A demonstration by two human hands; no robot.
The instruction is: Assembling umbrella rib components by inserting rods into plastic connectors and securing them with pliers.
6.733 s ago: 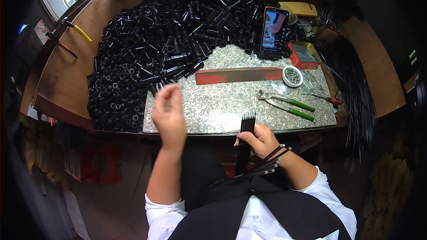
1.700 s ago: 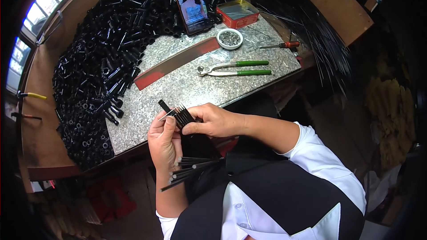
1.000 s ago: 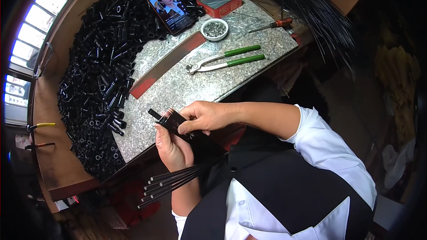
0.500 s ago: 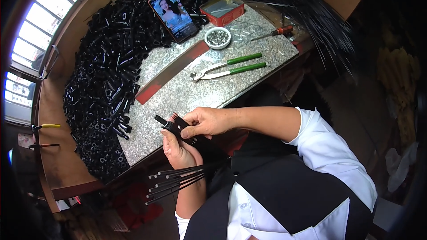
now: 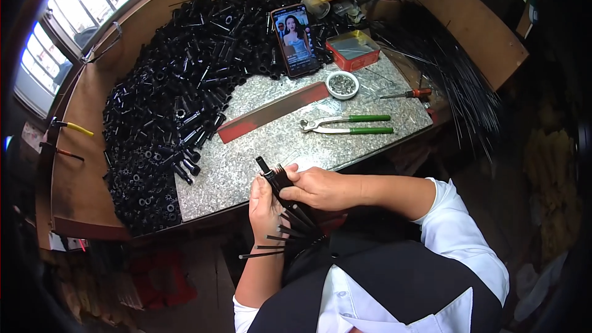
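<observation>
Left hand: fingers curled shut, palm turned rightward. Right hand: clenched, touching left hand; white-sleeved forearm bent across torso.

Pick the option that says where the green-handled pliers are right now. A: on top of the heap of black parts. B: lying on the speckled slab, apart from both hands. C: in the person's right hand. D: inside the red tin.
B: the green-handled pliers lie flat on the speckled slab, while the left hand and right hand are together on a small black part with thin rods at the slab's near edge.
</observation>
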